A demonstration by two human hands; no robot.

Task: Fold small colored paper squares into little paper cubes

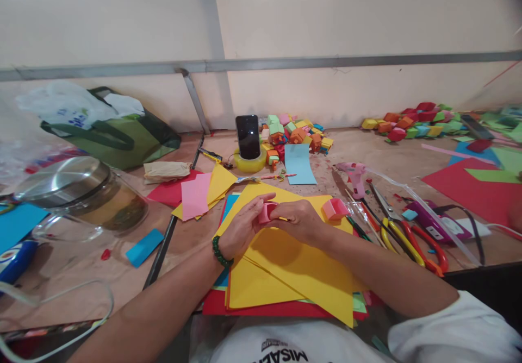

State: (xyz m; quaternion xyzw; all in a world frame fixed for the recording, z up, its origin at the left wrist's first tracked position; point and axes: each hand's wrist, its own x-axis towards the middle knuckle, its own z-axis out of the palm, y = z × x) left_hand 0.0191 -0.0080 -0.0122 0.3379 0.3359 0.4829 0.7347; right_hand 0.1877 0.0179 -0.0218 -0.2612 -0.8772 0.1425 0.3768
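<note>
Between my hands is a small pink paper box with its opening facing up and toward the right. My left hand grips the box from the left side, thumb and fingers around it. My right hand is closed at the box's right edge, its fingertips at the opening; whether they pinch the wall or something small is hidden. Underneath lie yellow paper sheets in a stack over red and blue ones. A second pink paper box sits on the stack's right corner.
Right of the stack lie a pink glue gun, scissors and a purple device. A phone stands on a tape roll before a pile of paper boxes. A glass teapot and green bag stand left.
</note>
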